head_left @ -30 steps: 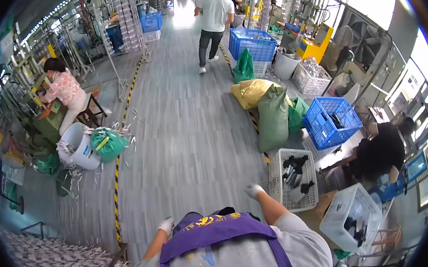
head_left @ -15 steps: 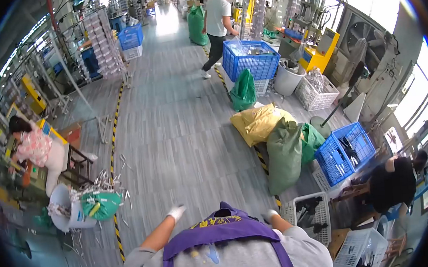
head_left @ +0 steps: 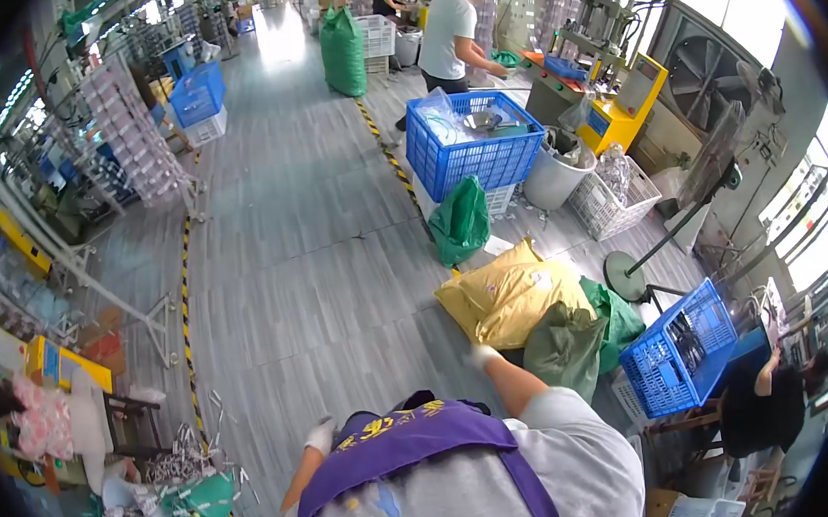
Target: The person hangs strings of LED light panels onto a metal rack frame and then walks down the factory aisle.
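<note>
My left hand (head_left: 321, 436), in a white glove, hangs low beside my purple apron (head_left: 413, 446) above the grey floor. Nothing can be seen in it, but its fingers are too small to make out. My right hand (head_left: 485, 354), also gloved in white, reaches forward at the near edge of a full yellow sack (head_left: 517, 294). Whether it touches the sack is unclear, and its fingers are blurred. Just right of that hand stands an olive-green sack (head_left: 564, 346), with a bright green bag (head_left: 613, 317) behind it.
Ahead stand a loaded blue crate (head_left: 475, 163), a green bag (head_left: 461, 222) and a white bin (head_left: 558, 167). A person in a white shirt (head_left: 451, 35) is beyond. A tilted blue crate (head_left: 675, 355) and a seated person in black (head_left: 769, 392) are at right. Striped tape (head_left: 188, 322) edges the aisle.
I have moved forward along the aisle, closer to the sacks. My right hand has swung forward to the yellow sack. The person in white has moved from walking to standing by the machines.
</note>
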The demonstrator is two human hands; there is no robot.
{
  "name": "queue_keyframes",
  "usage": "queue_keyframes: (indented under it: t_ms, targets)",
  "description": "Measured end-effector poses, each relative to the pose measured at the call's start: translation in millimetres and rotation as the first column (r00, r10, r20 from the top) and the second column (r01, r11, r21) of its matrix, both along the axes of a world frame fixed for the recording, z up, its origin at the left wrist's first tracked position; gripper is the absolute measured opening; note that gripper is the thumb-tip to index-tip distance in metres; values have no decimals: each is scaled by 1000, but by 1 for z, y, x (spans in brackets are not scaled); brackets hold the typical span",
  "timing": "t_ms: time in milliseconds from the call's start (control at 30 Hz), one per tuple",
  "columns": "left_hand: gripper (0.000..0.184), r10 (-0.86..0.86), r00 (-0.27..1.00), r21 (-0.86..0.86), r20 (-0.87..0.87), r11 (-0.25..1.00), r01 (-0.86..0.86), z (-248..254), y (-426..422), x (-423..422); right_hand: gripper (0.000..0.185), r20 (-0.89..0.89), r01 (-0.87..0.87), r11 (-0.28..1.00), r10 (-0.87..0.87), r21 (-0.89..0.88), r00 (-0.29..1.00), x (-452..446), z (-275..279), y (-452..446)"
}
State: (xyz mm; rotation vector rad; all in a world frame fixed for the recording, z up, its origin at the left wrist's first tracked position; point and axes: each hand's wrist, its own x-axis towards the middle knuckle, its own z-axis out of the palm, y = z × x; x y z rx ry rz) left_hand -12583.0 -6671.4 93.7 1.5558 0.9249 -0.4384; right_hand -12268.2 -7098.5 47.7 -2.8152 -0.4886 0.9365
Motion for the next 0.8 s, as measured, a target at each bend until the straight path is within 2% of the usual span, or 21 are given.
queue_keyframes:
  t_ms: [33,67,133,167,200,233,300,333,367,433,467,500,567,633,700,767,800]
  targets:
    - [43,-69,997,85,-45,994,73,-15,24,16,54,40,118,984,-124,130,991,41,22,43]
    - [42,-170,979,195,-117,962,190,-38,49,32,52,30,71,952,-84,297,996,75,72,85]
    - [41,-329,904,335,-274,848,410,-86,99,69,48,16,90,896,-107,436,994,149,89,160]
    - [41,-387,888,361,-247,814,455,-95,123,92,48,17,104,891,-124,442,992,176,99,188]
    - [41,-442,869,390,-222,777,495,-99,146,116,48,-150,248,850,-201,465,968,196,111,212]
    - [41,-543,822,439,-173,705,558,-96,170,146,48,-315,392,795,-266,464,911,218,120,231]
    - [42,-514,826,425,-232,710,561,-93,217,228,43,-85,185,927,-167,325,982,265,55,241]
    - [42,-465,838,415,-287,728,546,-88,239,276,45,-134,140,966,-113,217,985,283,56,240]
    - [43,-599,732,440,-325,590,677,-69,257,324,46,-200,89,990,-66,107,978,296,57,235]
    - [44,-784,478,508,-396,247,825,-12,286,427,53,-230,195,981,-184,23,955,319,34,211]
    - [44,-582,752,351,-310,665,660,-10,294,480,51,-328,432,897,-438,-97,837,322,99,218]
    - [44,-221,941,226,-255,933,280,-9,302,533,50,-190,476,878,-477,-55,858,335,15,191]
    - [50,-203,969,194,138,965,174,36,302,624,42,-237,215,972,-233,-101,943,364,-31,163]
    - [49,-229,953,198,197,962,190,46,308,705,39,-362,343,918,-395,-201,845,402,-1,173]
    - [49,-246,930,198,273,960,196,39,314,782,37,-384,396,888,-459,-234,801,464,9,189]
    - [44,-97,945,56,313,995,84,23,324,830,36,-380,424,873,-486,-239,787,544,18,213]
    - [43,-93,972,-19,216,995,100,17,332,851,35,-372,438,869,-494,-229,786,588,22,233]
